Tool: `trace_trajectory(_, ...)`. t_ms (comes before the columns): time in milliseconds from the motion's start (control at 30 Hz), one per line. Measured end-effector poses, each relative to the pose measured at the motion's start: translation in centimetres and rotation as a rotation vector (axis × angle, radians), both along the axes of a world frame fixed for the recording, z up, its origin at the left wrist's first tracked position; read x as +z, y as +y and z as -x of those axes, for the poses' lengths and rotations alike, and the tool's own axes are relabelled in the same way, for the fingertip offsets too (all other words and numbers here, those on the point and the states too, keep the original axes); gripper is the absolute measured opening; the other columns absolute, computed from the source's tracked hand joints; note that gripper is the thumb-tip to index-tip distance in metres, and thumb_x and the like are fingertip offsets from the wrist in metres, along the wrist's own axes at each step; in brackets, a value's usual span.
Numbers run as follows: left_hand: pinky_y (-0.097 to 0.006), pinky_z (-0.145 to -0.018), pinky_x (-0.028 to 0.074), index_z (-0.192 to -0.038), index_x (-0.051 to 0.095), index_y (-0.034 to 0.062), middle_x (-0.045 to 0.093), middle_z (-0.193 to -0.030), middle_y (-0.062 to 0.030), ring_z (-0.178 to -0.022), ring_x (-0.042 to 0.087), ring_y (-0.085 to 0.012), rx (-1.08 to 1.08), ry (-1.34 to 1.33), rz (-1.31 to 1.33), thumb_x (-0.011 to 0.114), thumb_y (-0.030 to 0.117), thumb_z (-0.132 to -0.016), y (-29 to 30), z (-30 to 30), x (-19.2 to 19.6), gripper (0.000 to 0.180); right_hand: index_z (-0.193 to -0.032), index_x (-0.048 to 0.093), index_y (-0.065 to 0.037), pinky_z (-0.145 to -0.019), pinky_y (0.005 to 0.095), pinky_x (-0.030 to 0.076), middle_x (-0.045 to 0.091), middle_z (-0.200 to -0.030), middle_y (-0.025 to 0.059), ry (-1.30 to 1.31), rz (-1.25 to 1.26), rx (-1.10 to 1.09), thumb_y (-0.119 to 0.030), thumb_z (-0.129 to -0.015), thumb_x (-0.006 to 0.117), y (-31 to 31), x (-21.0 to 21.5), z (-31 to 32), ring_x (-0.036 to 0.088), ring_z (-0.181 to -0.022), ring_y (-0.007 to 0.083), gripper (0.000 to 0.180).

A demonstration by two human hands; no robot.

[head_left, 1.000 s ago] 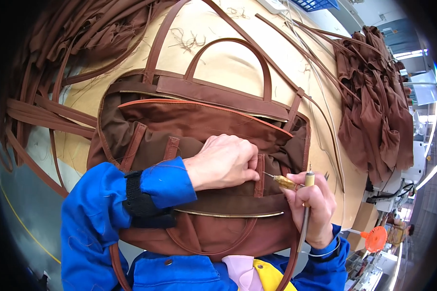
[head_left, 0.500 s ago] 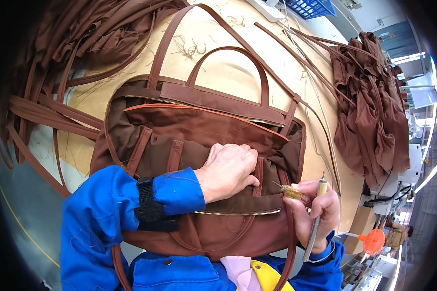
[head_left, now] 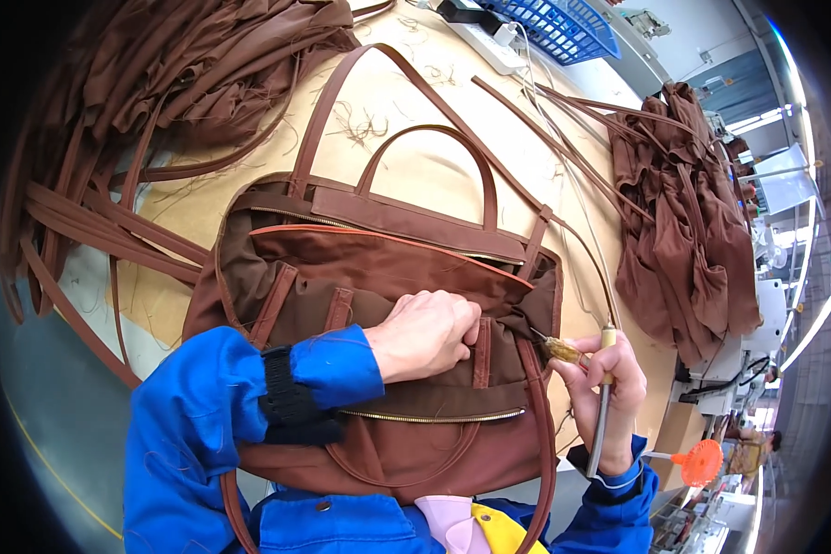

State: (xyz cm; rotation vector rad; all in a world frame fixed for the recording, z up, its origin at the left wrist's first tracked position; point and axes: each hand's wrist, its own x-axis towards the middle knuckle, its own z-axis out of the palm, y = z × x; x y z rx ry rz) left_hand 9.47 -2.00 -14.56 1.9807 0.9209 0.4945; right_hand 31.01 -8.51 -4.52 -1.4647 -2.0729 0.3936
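Observation:
A brown bag lies open before me, its dark lining exposed between two zippers. My left hand presses on that lining with curled fingers, gripping the fabric just left of a short brown leather strip; its fingertips are partly hidden. At the bag's right side, my right hand closes around two tools. One is an awl-like tool with an amber handle, its thin point over the lining's right end. The other is a pen-shaped tool with a cream upper part and a grey lower length, held upright.
Brown fabric pieces and straps are heaped at the far left, with another brown pile at the right. Loose threads lie on the tan tabletop. A blue basket stands at the back; an orange fan-like disc is at lower right.
The whole view has shifted slightly. My right hand has moved a little away from the leather strip and farther up the bag's side, with both tools. My left hand stays on the lining, fingers more tucked.

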Motion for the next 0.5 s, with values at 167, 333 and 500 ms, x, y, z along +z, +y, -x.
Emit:
trace_trajectory(167, -0.042, -0.069, 0.051, -0.084, 0.062, 0.0028, 0.065, -0.084, -0.0139, -0.080, 0.065, -0.0326, 0.003, -0.087, 0.011, 0.070, 0.012, -0.079, -0.3, 0.2, 1.8, 0.013, -0.076, 0.041, -0.006, -0.071, 0.0285, 0.054, 0.060, -0.085, 0.0117, -0.028, -0.019, -0.038, 0.010, -0.071, 0.079, -0.7, 0.3, 0.3, 0.065, -0.085, 0.0209, 0.042)
trace_trajectory(333, -0.042, -0.067, 0.051, -0.083, 0.065, 0.0021, 0.065, -0.083, -0.0143, -0.077, 0.065, -0.0327, 0.056, -0.168, -0.046, 0.074, 0.017, -0.081, -1.0, -0.9, 1.2, 0.017, -0.074, 0.048, -0.005, -0.063, 0.0328, 0.051, 0.065, -0.077, 0.0144, 0.034, -0.083, 0.002, 0.008, -0.072, 0.079, 0.0, 0.2, 1.6, 0.067, -0.075, 0.0260, 0.034)
trace_trajectory(500, -0.041, -0.066, 0.052, -0.082, 0.067, 0.0000, 0.065, -0.080, -0.0152, -0.074, 0.065, -0.0338, 0.087, -0.276, -0.089, 0.074, 0.012, -0.081, -0.6, -1.0, 0.8, 0.014, -0.074, 0.048, -0.005, -0.063, 0.0339, 0.051, 0.064, -0.076, 0.0133, 0.036, -0.092, 0.007, 0.009, -0.073, 0.078, 0.1, -0.1, 1.2, 0.067, -0.075, 0.0268, 0.033)
